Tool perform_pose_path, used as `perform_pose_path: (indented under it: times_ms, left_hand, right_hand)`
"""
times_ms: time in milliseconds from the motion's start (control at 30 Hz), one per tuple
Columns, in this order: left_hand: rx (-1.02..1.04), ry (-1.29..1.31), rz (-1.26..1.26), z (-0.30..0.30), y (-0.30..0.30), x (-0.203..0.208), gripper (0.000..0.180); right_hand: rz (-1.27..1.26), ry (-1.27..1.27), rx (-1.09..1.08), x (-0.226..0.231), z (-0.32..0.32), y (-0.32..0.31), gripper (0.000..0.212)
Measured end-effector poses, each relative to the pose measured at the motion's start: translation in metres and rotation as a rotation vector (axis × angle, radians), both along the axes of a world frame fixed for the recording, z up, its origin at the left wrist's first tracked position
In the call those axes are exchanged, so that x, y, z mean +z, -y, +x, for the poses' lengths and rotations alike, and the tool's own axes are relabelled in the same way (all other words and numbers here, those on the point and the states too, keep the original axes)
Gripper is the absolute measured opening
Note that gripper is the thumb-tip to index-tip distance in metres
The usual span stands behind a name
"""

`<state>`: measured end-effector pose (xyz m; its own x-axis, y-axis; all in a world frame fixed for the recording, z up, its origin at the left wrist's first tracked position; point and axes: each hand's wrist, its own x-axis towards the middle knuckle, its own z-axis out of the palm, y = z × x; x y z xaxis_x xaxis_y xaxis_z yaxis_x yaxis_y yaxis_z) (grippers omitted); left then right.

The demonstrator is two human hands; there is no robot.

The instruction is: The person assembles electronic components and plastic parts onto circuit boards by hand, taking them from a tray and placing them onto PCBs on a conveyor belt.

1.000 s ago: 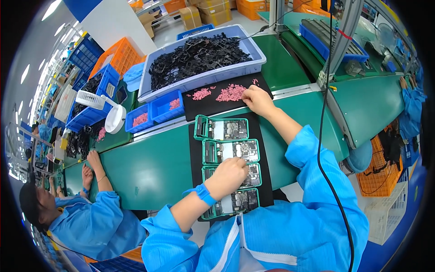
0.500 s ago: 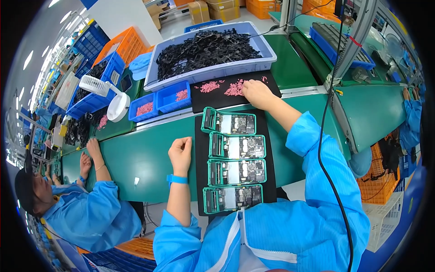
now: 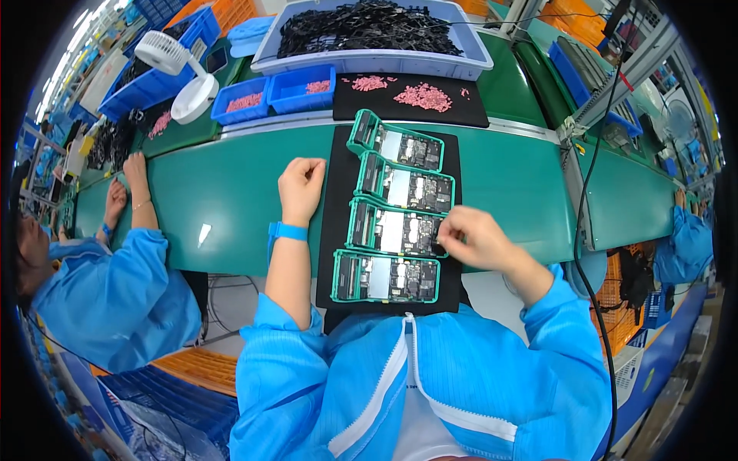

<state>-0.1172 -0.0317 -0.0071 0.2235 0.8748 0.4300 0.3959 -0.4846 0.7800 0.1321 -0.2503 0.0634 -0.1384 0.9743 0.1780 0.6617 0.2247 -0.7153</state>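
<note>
Several green-framed phone assemblies with exposed circuit boards lie in a column on a black mat [image 3: 338,165]. My right hand [image 3: 477,238] is pinched at the right end of the assembly second from the nearest [image 3: 392,230]; anything between its fingertips is hidden. Whether the fingertips touch the board or hover just over it, I cannot tell. The nearest assembly [image 3: 379,278] lies just below that one. My left hand [image 3: 301,188], a blue band on its wrist, is closed beside the mat's left edge; what it holds, if anything, does not show.
Small pink pieces [image 3: 424,97] are heaped on a dark pad beyond the assemblies. More lie in two blue bins [image 3: 280,106]. Behind stands a large tub [image 3: 361,63] of black parts. A white fan [image 3: 194,98] and a co-worker's hands [image 3: 134,180] are left. A black cable [image 3: 578,230] hangs right.
My right hand has come back from the pink heap to the assemblies. My left hand stays closed beside the mat. The view has tilted down toward me.
</note>
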Motion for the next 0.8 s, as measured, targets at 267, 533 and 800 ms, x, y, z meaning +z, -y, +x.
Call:
perform_pose_path:
  times_ms: [267, 533, 800]
  left_hand:
    - [-0.024, 0.021, 0.012, 0.001, 0.005, -0.001, 0.008]
    - [-0.035, 0.037, -0.016, -0.001, 0.006, 0.002, 0.009]
    - [-0.048, 0.032, -0.001, 0.002, 0.003, 0.002, 0.008]
  right_hand:
    - [0.241, 0.326, 0.027, -0.017, -0.047, 0.024, 0.012]
    - [0.283, 0.559, 0.066, -0.016, -0.056, 0.026, 0.008]
    - [0.182, 0.762, 0.183, 0.007, -0.060, 0.019, 0.007]
